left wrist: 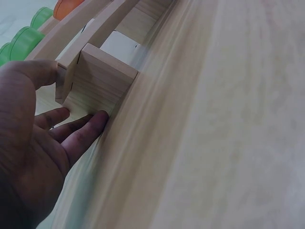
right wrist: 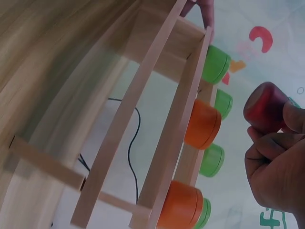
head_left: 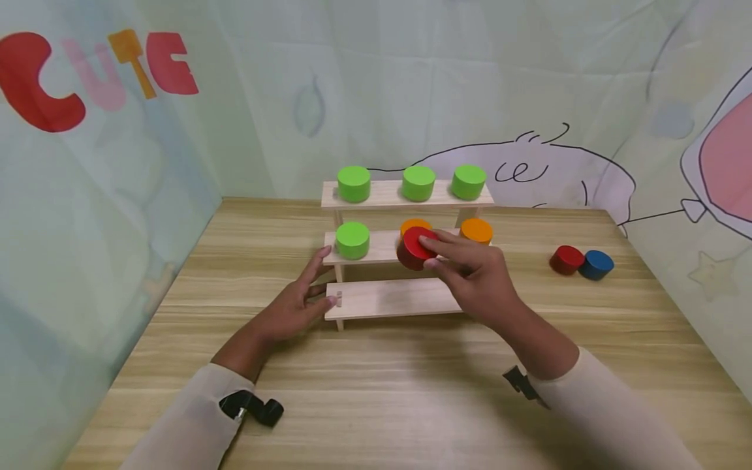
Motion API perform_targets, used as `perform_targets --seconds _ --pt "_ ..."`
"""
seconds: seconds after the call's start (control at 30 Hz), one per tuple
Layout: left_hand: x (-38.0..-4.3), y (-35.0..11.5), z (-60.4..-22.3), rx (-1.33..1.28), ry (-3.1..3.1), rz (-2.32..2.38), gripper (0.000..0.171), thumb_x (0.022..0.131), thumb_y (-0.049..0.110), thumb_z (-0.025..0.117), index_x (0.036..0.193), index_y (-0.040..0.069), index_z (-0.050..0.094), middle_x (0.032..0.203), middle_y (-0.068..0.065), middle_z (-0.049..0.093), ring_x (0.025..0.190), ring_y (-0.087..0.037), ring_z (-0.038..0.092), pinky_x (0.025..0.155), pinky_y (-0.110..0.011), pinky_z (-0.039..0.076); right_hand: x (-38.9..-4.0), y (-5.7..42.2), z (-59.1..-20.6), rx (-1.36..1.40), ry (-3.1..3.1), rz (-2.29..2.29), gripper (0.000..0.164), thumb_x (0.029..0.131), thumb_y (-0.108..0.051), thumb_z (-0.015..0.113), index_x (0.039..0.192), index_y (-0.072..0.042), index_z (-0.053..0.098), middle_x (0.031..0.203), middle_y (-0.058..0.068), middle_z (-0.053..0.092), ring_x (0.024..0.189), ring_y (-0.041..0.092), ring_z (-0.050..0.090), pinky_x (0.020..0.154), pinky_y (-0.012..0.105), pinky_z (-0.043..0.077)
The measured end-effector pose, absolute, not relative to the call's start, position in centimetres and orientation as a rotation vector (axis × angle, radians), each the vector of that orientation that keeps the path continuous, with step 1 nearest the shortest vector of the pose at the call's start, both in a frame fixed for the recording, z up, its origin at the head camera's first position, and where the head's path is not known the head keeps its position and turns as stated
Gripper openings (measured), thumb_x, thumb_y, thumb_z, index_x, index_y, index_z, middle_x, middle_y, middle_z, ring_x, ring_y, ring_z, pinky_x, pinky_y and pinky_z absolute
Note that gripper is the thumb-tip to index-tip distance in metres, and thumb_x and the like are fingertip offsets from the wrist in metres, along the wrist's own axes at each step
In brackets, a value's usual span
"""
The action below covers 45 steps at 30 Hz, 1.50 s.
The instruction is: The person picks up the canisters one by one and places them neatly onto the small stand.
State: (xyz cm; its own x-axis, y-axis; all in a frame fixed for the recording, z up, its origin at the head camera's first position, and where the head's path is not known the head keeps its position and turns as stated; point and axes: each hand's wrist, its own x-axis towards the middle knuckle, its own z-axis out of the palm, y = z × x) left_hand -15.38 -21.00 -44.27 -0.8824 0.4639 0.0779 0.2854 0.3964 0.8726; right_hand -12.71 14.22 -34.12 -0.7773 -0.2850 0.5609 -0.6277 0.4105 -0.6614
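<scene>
My right hand (head_left: 478, 277) pinches a red round block (head_left: 416, 249) between thumb and fingers. In the head view it overlaps the middle tier of a wooden three-tier stand (head_left: 388, 300); in the right wrist view, the red block (right wrist: 267, 109) appears apart from the stand. At the stand's left end is my left hand (head_left: 294, 307), its thumb at the bottom tier's edge and its other fingers extended along the side. Three green blocks (head_left: 418, 183) sit on the top tier. The middle tier bears a green block (head_left: 352, 240) at left and two orange blocks (head_left: 476, 230).
To the right of the stand, another red block (head_left: 566, 260) and a blue block (head_left: 596, 265) lie side by side on the wood-grain table (head_left: 376, 405). Printed cloth (head_left: 376, 85) hangs behind the table. Thin dark cables (right wrist: 131, 143) show behind the stand.
</scene>
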Motion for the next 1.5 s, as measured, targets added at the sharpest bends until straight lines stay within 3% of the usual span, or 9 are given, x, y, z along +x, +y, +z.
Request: perform_targets --seconds 0.07,0.2,0.33,0.47,0.6,0.87,1.07,1.3,1.5 --pt "-15.4 -21.0 -44.2 0.66 2.469 1.49 0.094 0.111 0.021 0.065 0.175 0.044 0.001 0.178 -0.026 0.026 0.151 -0.056 0.049 0.112 -0.064 0.056 -12.8 13.6 -34.1 0.815 -2.313 1.341 0.045 0.091 0.0 0.085 0.135 -0.006 0.077 0.138 0.017 0.076 0.132 0.034 0.074 0.091 0.016 0.062" --pt "-15.5 -20.9 -44.2 0.637 2.458 1.49 0.093 0.111 0.023 0.064 0.173 0.05 0.001 0.179 -0.023 0.026 0.152 -0.055 0.049 0.112 -0.063 0.056 -12.8 12.4 -34.1 0.833 -2.362 1.371 0.043 0.092 -0.002 0.085 0.135 -0.007 0.077 0.134 0.014 0.078 0.137 0.034 0.07 0.108 0.034 0.06" --pt "-15.6 -20.9 -44.2 0.627 2.457 1.482 0.092 0.111 0.024 0.064 0.173 0.051 0.001 0.179 -0.022 0.026 0.153 -0.054 0.049 0.112 -0.063 0.056 -12.6 11.3 -34.3 0.802 -2.496 1.381 0.045 0.095 -0.009 0.085 0.139 -0.014 0.076 0.14 0.01 0.076 0.11 0.03 0.079 0.087 0.027 0.066" --pt "-15.6 -20.9 -44.1 0.618 2.454 1.488 0.092 0.111 0.024 0.065 0.173 0.051 0.002 0.179 -0.022 0.026 0.153 -0.054 0.049 0.111 -0.061 0.057 -12.6 10.1 -34.7 0.789 -2.6 1.372 0.046 0.095 -0.013 0.085 0.141 -0.016 0.075 0.142 0.009 0.075 0.092 0.024 0.072 0.066 0.025 0.057" --pt "-15.6 -20.9 -44.2 0.618 2.448 1.5 0.093 0.11 0.024 0.066 0.173 0.051 0.003 0.179 -0.021 0.028 0.152 -0.054 0.05 0.11 -0.06 0.058 -12.8 9.1 -35.4 0.809 -2.642 1.333 0.046 0.096 -0.014 0.085 0.141 -0.016 0.075 0.141 0.008 0.076 0.115 0.025 0.077 0.07 0.026 0.061" --pt "-15.6 -20.8 -44.3 0.621 2.46 1.488 0.093 0.11 0.024 0.066 0.172 0.053 0.002 0.179 -0.021 0.028 0.151 -0.054 0.051 0.112 -0.062 0.056 -13.4 7.6 -36.7 0.88 -2.701 1.186 0.047 0.097 -0.017 0.084 0.143 -0.013 0.074 0.143 0.007 0.075 0.127 0.025 0.076 0.074 0.029 0.061" --pt "-15.6 -20.9 -44.3 0.627 2.473 1.477 0.094 0.11 0.024 0.066 0.172 0.053 0.002 0.179 -0.021 0.028 0.151 -0.053 0.052 0.112 -0.062 0.055 -13.5 6.7 -37.3 0.86 -2.783 1.16 0.047 0.097 -0.018 0.084 0.143 -0.014 0.074 0.139 0.006 0.076 0.119 0.022 0.077 0.071 0.024 0.054" --pt "-15.6 -21.0 -44.4 0.645 2.489 1.462 0.094 0.11 0.022 0.065 0.173 0.052 0.002 0.179 -0.021 0.029 0.15 -0.054 0.052 0.111 -0.063 0.056 -13.3 5.7 -37.8 0.913 -2.765 1.091 0.046 0.097 -0.017 0.085 0.141 -0.011 0.074 0.137 0.01 0.077 0.133 0.027 0.073 0.106 0.041 0.063" --pt "-15.5 -20.9 -44.3 0.648 2.495 1.446 0.094 0.11 0.021 0.064 0.173 0.052 0.001 0.179 -0.021 0.029 0.15 -0.054 0.053 0.111 -0.063 0.057 -13.2 5.4 -38.0 0.889 -2.756 1.069 0.048 0.095 -0.016 0.086 0.141 -0.011 0.074 0.137 0.009 0.077 0.132 0.027 0.074 0.108 0.044 0.063"
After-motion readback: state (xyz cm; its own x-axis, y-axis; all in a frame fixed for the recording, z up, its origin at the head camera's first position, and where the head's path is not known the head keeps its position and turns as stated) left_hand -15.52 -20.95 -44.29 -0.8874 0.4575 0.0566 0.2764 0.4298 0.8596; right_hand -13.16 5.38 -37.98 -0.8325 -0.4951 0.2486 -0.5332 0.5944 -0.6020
